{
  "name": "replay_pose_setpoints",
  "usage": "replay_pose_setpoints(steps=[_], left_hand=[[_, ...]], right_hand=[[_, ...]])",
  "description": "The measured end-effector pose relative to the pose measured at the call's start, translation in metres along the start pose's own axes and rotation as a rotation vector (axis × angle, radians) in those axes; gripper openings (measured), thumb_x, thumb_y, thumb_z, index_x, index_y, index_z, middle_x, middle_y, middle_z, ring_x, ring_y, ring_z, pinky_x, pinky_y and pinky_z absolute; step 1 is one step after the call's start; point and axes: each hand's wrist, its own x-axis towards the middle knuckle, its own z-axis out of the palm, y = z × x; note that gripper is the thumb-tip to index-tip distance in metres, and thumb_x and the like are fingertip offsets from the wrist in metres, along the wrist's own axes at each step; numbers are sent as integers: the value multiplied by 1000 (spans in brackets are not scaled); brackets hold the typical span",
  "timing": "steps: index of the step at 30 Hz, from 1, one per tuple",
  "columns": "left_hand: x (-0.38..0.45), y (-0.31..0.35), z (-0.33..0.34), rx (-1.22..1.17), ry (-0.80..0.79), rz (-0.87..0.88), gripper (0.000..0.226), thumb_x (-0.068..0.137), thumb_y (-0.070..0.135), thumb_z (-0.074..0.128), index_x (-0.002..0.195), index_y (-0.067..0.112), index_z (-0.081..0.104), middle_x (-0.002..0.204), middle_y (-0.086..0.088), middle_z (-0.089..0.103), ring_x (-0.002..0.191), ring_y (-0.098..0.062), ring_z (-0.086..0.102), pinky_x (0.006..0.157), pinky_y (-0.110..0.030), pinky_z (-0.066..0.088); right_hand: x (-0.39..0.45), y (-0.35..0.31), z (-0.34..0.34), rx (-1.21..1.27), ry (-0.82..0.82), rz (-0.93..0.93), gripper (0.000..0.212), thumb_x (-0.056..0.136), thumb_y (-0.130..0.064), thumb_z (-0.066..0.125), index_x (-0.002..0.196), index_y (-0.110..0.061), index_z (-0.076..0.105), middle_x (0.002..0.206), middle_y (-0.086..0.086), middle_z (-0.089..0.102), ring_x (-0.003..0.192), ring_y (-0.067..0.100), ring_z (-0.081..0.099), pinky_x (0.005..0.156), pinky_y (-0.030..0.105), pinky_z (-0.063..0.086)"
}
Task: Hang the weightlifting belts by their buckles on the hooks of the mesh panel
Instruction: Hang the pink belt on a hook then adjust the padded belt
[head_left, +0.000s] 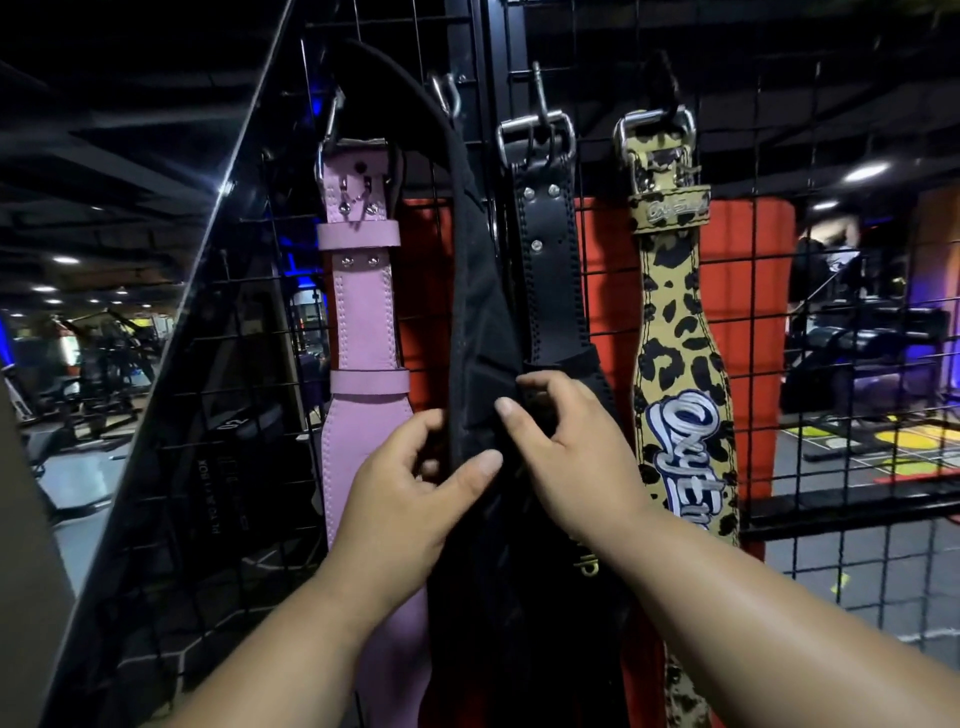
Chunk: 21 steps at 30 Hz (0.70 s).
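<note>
Several belts hang on the black mesh panel (831, 291). A pink leather belt (363, 322) hangs by its buckle at the left. A black leather belt (550, 260) hangs by its silver buckle (535, 136) on a hook. A leopard-print belt (680, 364) hangs by its buckle at the right. Between the pink and black leather belts a black fabric belt (478, 291) arches up past a bare metal hook (448, 96); its top end is hidden in the dark. My left hand (410, 483) pinches its edge and my right hand (561, 441) grips it beside the left.
A slanted black frame post (197, 291) borders the mesh on the left. Red padding (737, 312) stands behind the panel. Gym machines and benches (88, 384) fill the dim room at the left, and more equipment shows through the mesh at the right.
</note>
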Motion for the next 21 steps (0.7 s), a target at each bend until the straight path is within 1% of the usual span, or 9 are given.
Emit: replay_pose_setpoints(steps=[2,5,7,9,11,14,16,18,21], left_hand=[[1,4,-6,19,25,47,26,90,26,80,113,16,72,96,11,79,81,1,70,75,-16,55],[7,11,-18,72,62,79,39,84,53,72,108,22,76,100,3,80,90,-14,74,84,-37,61],[12,15,-23,115,92,108,37,82,59,69,100,27,78,94,3,80,87,-20,73,82,-42,60],[15,20,-25,119,113,131,34,82,60,68,90,28,76,81,5,76,76,-16,68,77,-39,57],[17,24,-24,96,87,127,39,83,57,70,82,18,72,71,3,70,68,-12,62,70,-34,53],[18,30,-18,-11,18,44,44,90,46,63,76,5,66,64,2,64,61,-7,58,60,-20,48],[20,30,-17,-61,-14,-18,43,91,45,59,75,6,65,63,2,62,62,-8,59,58,-19,48],[20,27,-19,-100,-20,-57,41,91,46,58,76,8,65,64,2,62,62,-9,59,58,-19,49],[16,27,-21,-137,7,-115,42,89,48,59,77,9,67,66,-1,63,61,-10,59,58,-19,50]], right_hand=[[1,-3,-6,-12,45,-39,38,95,-58,57,123,-33,61,119,-14,61,111,5,59,99,36,50],[6,-10,-17,31,78,-75,30,96,-56,57,115,-33,63,109,-15,66,101,3,62,92,36,52],[7,-15,-22,83,65,-93,27,96,-57,55,106,-33,64,100,-14,69,96,4,65,87,40,54],[7,-19,-26,118,36,-116,24,98,-54,55,97,-32,65,90,-13,70,89,6,66,82,41,54],[6,-23,-29,141,-13,-126,25,99,-51,56,91,-30,64,81,-12,68,79,7,65,77,43,54],[4,-25,-29,212,-92,-99,32,100,-53,54,85,-26,64,73,-5,65,70,13,62,75,49,55],[2,-24,-30,227,-114,-87,38,101,-53,53,84,-21,65,75,3,64,71,21,62,75,50,54],[1,-23,-32,229,-126,-97,42,102,-54,51,85,-19,66,76,8,64,71,24,62,73,47,53],[-3,-24,-35,277,-158,-82,44,102,-53,51,85,-17,68,71,11,62,63,18,57,66,37,49]])
